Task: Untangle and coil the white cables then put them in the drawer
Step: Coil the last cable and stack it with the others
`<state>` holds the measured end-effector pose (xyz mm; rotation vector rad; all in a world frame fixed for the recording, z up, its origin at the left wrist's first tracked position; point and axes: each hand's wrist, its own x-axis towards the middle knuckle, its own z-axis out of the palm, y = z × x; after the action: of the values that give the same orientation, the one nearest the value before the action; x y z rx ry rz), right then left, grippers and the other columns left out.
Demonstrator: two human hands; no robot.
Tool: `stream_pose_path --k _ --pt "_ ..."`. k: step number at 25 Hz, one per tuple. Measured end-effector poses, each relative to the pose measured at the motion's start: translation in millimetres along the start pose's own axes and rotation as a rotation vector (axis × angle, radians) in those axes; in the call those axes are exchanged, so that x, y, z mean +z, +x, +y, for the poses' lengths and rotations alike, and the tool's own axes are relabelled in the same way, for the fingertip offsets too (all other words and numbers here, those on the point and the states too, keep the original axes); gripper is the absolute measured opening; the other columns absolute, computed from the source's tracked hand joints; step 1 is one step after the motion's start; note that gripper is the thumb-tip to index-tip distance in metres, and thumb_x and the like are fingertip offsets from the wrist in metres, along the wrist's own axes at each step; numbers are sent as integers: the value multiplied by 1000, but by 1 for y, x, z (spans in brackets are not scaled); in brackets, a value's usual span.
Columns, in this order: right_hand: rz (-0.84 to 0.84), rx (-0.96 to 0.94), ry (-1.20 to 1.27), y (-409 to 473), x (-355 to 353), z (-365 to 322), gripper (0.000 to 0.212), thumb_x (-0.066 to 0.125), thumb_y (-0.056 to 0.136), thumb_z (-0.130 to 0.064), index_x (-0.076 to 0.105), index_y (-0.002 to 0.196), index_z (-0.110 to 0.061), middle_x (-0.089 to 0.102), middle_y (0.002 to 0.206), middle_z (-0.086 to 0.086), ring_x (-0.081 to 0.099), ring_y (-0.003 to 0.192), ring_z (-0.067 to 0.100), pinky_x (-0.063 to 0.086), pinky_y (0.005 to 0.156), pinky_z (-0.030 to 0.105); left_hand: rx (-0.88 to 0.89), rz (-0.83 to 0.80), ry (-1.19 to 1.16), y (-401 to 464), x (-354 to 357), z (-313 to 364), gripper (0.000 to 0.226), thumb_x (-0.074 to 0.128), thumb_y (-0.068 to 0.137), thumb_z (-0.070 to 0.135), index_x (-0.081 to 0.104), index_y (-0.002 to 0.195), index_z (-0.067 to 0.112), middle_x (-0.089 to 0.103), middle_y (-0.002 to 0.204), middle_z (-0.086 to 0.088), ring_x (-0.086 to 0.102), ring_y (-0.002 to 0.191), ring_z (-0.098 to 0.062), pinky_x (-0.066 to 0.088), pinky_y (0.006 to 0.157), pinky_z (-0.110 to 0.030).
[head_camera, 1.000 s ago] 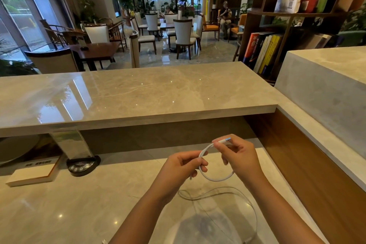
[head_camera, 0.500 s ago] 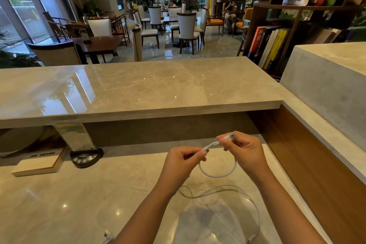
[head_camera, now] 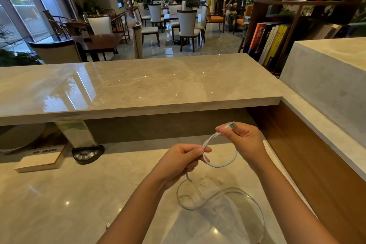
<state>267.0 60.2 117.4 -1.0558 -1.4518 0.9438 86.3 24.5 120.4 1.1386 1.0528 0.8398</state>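
A white cable forms one small loop between my hands above the lower marble desk. My right hand pinches the cable just behind its USB plug, which points up and right. My left hand grips the other side of the loop where the strands cross. The rest of the white cable trails down from my left hand and lies in loose curves on the desk by my forearms. No drawer is in view.
A raised marble counter runs across in front of the desk. Under it stand a black round device with buttons and a flat white box at the left. A wooden side panel closes the right. Bookshelves rise behind.
My right hand has lifted the plug end a little higher and further from my left hand, widening the loop. The trailing cable on the desk has shifted slightly.
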Motion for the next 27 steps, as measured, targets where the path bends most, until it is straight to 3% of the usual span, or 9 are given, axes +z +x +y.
stream_pose_path --k 5,8,11,13,15,17,19,21,27 --pt "-43 -38 -27 3 1 0 16 65 82 -12 71 81 -27 71 75 -14 67 77 2 51 69 12 28 115 152 3 -4 -1 23 50 94 17 73 90 17 64 54 7 37 44 -3 31 44 -13" --pt "-22 2 33 3 7 5 14 62 85 -11 70 88 -22 73 75 -10 68 76 3 51 69 13 37 127 136 5 -2 -8 23 50 94 19 73 90 17 70 69 3 51 54 -5 42 53 -14" --pt "-41 91 128 2 14 7 23 55 89 -27 62 110 -26 74 94 -9 67 95 4 50 82 17 51 89 -130 8 1 -7 24 45 95 14 68 92 8 73 84 -4 69 83 -15 56 77 -25" --pt "-120 187 219 -5 18 14 48 47 86 -54 48 129 -32 64 120 -7 58 112 4 43 93 18 92 94 -431 11 -1 -1 22 42 96 11 62 91 5 73 79 -8 71 81 -17 58 78 -28" --pt "-342 251 107 -20 29 22 52 41 83 -62 45 129 -38 53 128 -14 49 119 -2 37 92 9 156 131 -585 14 -8 5 20 41 95 10 60 92 4 72 75 -9 71 77 -17 58 77 -28" --pt "-545 237 -78 -33 42 32 35 39 88 -46 57 115 -34 59 118 -16 52 109 -8 38 86 5 208 166 -534 18 -14 10 20 40 95 10 59 92 4 72 72 -7 71 76 -16 57 78 -27" --pt "-576 176 -168 -35 48 34 20 46 94 -28 66 97 -25 66 98 -14 59 95 -4 41 83 10 253 202 -437 21 -18 12 17 42 94 9 58 91 6 69 67 -4 69 72 -15 57 78 -25" --pt "-587 173 -132 -29 43 32 24 46 96 -17 68 88 -13 64 79 -13 60 81 2 45 79 15 308 229 -389 24 -24 13 17 42 94 8 59 90 6 64 63 -1 65 66 -13 57 75 -24" --pt "-809 378 -180 -9 5 27 29 42 98 -21 66 82 -17 47 62 -3 46 56 8 43 58 19 347 248 -238 24 -41 25 25 37 97 13 59 87 9 63 60 3 64 62 -8 54 61 -18"
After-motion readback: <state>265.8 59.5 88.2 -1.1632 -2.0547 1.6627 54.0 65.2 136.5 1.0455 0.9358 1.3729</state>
